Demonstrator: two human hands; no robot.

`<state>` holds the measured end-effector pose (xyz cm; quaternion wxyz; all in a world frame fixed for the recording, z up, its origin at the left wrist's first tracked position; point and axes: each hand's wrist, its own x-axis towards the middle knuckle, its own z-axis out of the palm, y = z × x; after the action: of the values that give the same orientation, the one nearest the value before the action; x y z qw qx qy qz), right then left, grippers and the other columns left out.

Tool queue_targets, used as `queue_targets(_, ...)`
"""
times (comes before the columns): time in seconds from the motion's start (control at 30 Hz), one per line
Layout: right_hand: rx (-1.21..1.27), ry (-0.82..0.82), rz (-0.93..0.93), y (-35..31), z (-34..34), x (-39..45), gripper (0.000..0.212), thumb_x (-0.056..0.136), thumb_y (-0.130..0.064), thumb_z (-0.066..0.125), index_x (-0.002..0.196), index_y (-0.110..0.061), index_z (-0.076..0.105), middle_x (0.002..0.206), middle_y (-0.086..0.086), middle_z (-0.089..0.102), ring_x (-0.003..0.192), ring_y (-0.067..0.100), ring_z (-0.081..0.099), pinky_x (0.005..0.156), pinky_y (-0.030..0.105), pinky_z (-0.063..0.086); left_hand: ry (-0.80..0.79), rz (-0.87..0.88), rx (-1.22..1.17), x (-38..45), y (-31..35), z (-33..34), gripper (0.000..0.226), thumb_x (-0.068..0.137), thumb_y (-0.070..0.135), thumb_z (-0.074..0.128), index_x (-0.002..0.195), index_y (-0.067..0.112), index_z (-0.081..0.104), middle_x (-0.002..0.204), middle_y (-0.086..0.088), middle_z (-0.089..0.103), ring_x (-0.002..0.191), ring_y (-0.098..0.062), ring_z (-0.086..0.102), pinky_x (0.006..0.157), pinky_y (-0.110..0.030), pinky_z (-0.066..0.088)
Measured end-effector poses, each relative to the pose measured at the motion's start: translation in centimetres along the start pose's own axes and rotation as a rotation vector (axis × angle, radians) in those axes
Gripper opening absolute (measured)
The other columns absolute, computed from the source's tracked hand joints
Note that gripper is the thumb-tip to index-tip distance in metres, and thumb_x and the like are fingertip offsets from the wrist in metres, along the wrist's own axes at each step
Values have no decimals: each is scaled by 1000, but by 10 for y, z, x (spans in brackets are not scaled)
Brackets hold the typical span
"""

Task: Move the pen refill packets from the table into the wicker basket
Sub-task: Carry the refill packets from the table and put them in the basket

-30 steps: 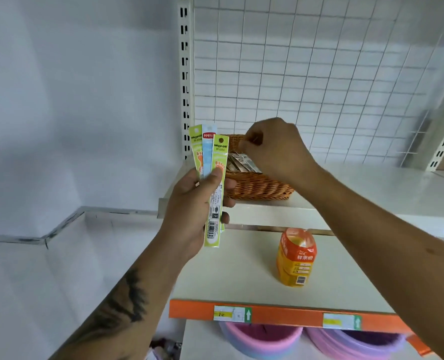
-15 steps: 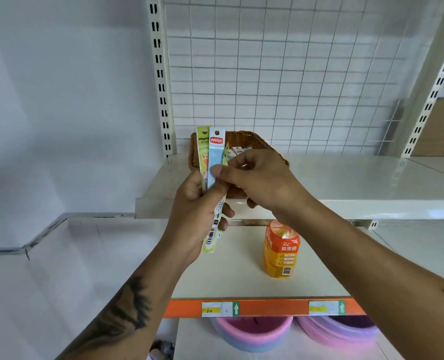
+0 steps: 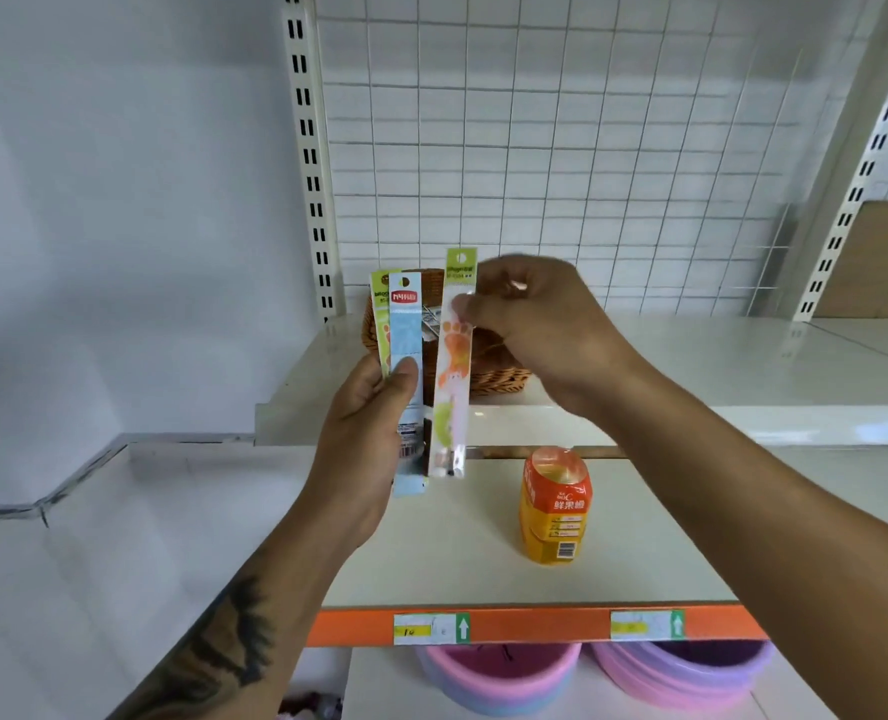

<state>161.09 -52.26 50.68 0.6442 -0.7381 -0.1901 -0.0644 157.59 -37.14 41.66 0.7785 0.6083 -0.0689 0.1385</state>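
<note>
A green packet (image 3: 452, 356) is being pinched near its top by the right hand (image 3: 540, 324), in front of the basket (image 3: 499, 379). Two more packets (image 3: 405, 330) are being gripped upright by the left hand (image 3: 369, 433).

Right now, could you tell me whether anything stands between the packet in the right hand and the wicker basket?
Nothing visible does. The right hand pinches the green packet just in front of the wicker basket, whose open top shows no cover. The left hand holds the other packets off to the side.
</note>
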Motion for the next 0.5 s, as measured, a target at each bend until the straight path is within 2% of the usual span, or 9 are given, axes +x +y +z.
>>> queue_targets(0.07,9,35,-29,-11,-6,17,28,94,-3,71,118,-13,60,85,14,78,69,27,74,64,38,62,-19,-3,-34,-1,4,-5,21,105,30,53,121,24,64,95,-9,76,61,-23,65,51,-32,52)
queue_targets(0.13,-14,77,-44,-16,-13,44,41,93,-4,73,124,-18,51,87,17,75,66,27,70,63,40,58,-23,-3,-31,-1,7,-11,24,104,32,53,122,20,61,86,-10,72,52,-22,60,46,-29,50)
queue_targets(0.2,-95,103,-34,-12,-18,77,45,92,-4,71,124,-22,46,94,22,73,67,29,68,63,45,58,-23,-16,-10,0,8,-15,24,103,35,52,121,20,58,76,-7,68,49,-20,59,45,-28,51)
queue_targets(0.3,-375,105,-19,5,-16,116,28,94,-3,61,107,-26,51,104,25,71,68,31,67,62,48,60,-31,-47,18,1,7,-20,23,103,37,51,119,21,56,70,-4,66,47,-18,60,45,-28,53)
queue_targets(0.37,-647,54,-18,20,-11,131,17,99,-4,56,99,-21,60,106,16,69,72,28,67,64,43,60,-25,-55,35,-1,6,-23,23,104,37,50,119,22,57,70,-6,67,47,-19,61,46,-29,54)
queue_targets(0.5,-1131,-144,-27,51,-1,148,15,98,-9,58,106,-16,67,118,7,66,103,27,62,78,33,48,-18,-82,28,-5,3,-30,31,100,40,53,116,14,56,68,-10,62,44,-22,57,48,-32,55)
